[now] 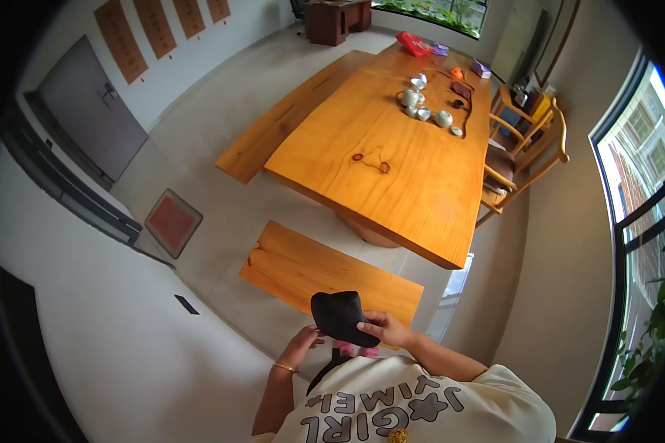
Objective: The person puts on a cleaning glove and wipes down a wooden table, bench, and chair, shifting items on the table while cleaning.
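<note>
A black item (338,316), soft-looking and with a curved edge, is held up in front of my body, over the near end of a short wooden bench (325,266). My right hand (380,328) grips its right side, with the thumb on the front face. My left hand (304,345) is at its lower left, fingers partly curled close to the edge; whether they hold it cannot be made out. A black strap (330,369) lies below, by my shirt.
A long wooden table (332,155) bears a teapot (408,97), cups and a red bag (414,43). A long bench (288,111) runs along its left side, wooden chairs (528,151) on its right. A red mat (174,224) lies by the left wall.
</note>
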Demonstrator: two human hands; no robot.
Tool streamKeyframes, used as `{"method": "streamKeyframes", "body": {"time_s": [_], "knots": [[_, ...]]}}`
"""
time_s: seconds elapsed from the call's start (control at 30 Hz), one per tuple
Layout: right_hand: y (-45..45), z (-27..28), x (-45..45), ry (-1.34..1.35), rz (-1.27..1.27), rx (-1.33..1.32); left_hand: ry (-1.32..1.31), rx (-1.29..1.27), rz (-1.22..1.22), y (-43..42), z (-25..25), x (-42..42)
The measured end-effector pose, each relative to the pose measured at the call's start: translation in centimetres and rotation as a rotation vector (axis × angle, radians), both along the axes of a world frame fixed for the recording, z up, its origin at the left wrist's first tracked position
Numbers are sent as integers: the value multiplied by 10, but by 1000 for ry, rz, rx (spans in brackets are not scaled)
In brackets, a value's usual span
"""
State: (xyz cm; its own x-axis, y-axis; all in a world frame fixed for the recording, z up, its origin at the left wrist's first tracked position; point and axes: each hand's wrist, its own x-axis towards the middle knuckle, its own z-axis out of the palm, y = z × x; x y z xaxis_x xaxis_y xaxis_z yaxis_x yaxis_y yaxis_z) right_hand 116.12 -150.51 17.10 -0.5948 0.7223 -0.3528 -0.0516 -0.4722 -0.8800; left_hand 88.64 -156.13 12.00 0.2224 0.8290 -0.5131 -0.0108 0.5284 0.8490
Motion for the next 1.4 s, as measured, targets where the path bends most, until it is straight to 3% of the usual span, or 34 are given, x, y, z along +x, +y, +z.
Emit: {"method": "streamKeyframes", "body": {"time_s": [0.03,0.2,0.27,0.3,0.33,0.4,0.47,0.53,0.67,0.73,0.87,0.9,0.93,1.0,1.13,1.2,1.27,1.3,1.4], "knots": [[1,-2,0,80,58,-44,-150,69,43,-3,8,6],[0,1,-15,121,217,-38,-253,230,217,-38,22,30],[3,-10,-28,113,297,-21,108,186,187,-52,27,24],[1,-16,-36,94,280,-44,212,391,338,-58,31,25],[0,-23,-46,76,261,-67,226,393,353,-59,32,16],[-3,-43,-70,70,259,-86,457,679,438,-60,33,-7],[2,-33,-94,51,253,-100,477,708,509,-50,51,-26],[10,-7,-118,-211,420,-20,456,458,580,-40,82,-46],[37,-51,-170,-248,691,93,515,494,685,-6,93,-95],[59,-64,-211,-389,881,46,494,602,684,14,88,-132],[77,-69,-316,-192,672,-75,520,623,594,60,125,-186],[81,-70,-342,-144,685,-90,557,655,470,72,140,-193],[80,-105,-372,-25,545,-142,593,680,342,80,150,-199],[90,-80,-404,1,501,-4,607,887,118,96,157,-205],[144,10,-447,-496,616,1072,637,624,-649,112,132,-218],[161,35,-465,-796,651,1495,606,733,-622,111,117,-246],[178,41,-481,-964,666,1622,595,589,-572,121,133,-287],[188,38,-489,-1017,679,1633,573,668,-517,128,122,-310],[210,-16,-516,-1040,506,1348,543,504,-310,146,133,-374]]}}
